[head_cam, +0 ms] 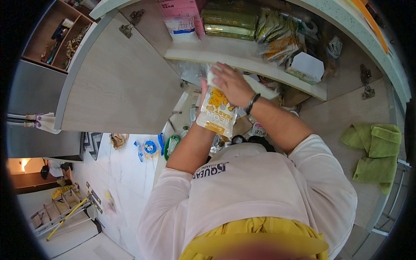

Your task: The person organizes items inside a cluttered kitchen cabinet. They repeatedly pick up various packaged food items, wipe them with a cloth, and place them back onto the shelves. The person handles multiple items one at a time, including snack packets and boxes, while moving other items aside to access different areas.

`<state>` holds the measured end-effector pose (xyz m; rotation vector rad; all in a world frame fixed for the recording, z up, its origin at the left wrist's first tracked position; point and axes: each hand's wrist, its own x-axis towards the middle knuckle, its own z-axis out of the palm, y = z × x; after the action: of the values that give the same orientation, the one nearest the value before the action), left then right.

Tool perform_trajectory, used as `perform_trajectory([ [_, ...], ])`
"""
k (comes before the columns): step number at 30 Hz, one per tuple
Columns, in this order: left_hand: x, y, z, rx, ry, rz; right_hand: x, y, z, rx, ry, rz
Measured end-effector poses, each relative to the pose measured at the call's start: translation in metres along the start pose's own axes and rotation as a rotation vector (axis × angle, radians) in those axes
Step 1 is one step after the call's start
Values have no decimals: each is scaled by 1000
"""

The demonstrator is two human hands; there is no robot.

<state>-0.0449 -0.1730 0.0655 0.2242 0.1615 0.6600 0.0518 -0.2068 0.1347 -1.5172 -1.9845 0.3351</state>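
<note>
My left hand (pixel 203 90) is behind a white and yellow pet food pouch (pixel 217 112) with a cartoon cat on it, and supports it; most of the fingers are hidden. Over the top end of the pouch lies my right hand (pixel 229 81), with a dark bracelet at the wrist. Beneath its fingers is a white, soft-looking piece, perhaps a cloth (pixel 211 78), pressed against the pouch. Both hands are just in front of the shelf edge of an open cabinet (pixel 247 66).
Green boxes (pixel 229 27), packets (pixel 276 35) and a white carton (pixel 305 66) fill the shelf. Cabinet doors stand open (pixel 123 81) on both sides, a green towel (pixel 373 152) over the right one. On the floor are a blue-and-clear bag (pixel 149 148) and a green basket (pixel 171 146). Another person (pixel 58 169) is far left.
</note>
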Motion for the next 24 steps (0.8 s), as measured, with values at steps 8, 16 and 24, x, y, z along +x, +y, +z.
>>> perform_trajectory([
  [8, 0, 11, 7, -288, 7, -232, -31, -16, 31, -417, -112, -361],
  [16, 6, 6, -24, -116, 97, -392, -11, 100, 47, 394, 3, 401],
  [24, 24, 27, -7, 140, 304, -301, -26, 119, 10, 478, 161, 557],
])
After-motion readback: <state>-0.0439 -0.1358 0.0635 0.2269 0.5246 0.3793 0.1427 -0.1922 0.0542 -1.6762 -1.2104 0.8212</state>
